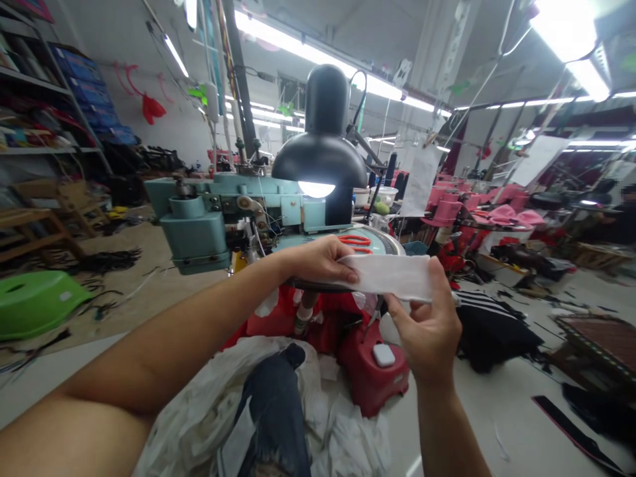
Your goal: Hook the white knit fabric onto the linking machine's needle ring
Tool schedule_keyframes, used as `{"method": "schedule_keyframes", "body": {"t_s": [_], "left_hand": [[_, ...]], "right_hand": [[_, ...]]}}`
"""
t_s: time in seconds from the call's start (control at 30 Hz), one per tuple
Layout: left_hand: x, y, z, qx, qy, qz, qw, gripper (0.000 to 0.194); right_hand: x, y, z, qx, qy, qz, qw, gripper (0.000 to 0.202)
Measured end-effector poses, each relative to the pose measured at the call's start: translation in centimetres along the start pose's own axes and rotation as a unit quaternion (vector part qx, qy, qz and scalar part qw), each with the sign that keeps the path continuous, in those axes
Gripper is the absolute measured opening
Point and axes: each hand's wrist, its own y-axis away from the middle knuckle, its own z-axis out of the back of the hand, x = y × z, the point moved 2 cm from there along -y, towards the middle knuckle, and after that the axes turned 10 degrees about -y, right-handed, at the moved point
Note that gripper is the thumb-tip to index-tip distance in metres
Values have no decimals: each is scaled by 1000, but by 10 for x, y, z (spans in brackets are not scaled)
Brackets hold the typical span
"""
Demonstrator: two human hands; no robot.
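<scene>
A folded white strip of cloth point(395, 275) is stretched level between my two hands, in front of the teal sewing machine point(193, 228). My left hand point(325, 260) pinches its left end between thumb and fingers. At the right end, my right hand point(430, 318) grips the cloth, with thumb below and fingers behind and beside it. Just beyond the cloth, red-handled scissors point(355, 240) lie on the machine's round table point(392, 240). A black lamp point(320, 156) shines down over the machine.
White fabric point(199, 404) is heaped over my lap. Below the machine stands a red stool point(370, 371) with a small white case point(383, 355) on it. A green stool point(40, 301) is at the far left. Black striped cloth point(491, 331) lies at the right.
</scene>
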Motion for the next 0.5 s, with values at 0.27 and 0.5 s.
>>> {"method": "schedule_keyframes", "body": {"t_s": [0.27, 0.5], "left_hand": [[-12, -9, 6, 78, -55, 14, 995, 17], [-7, -8, -3, 53, -8, 21, 998, 24]], "right_hand": [[-3, 2, -25, 86, 42, 89, 991, 72], [-4, -15, 8, 70, -112, -96, 987, 89]]}}
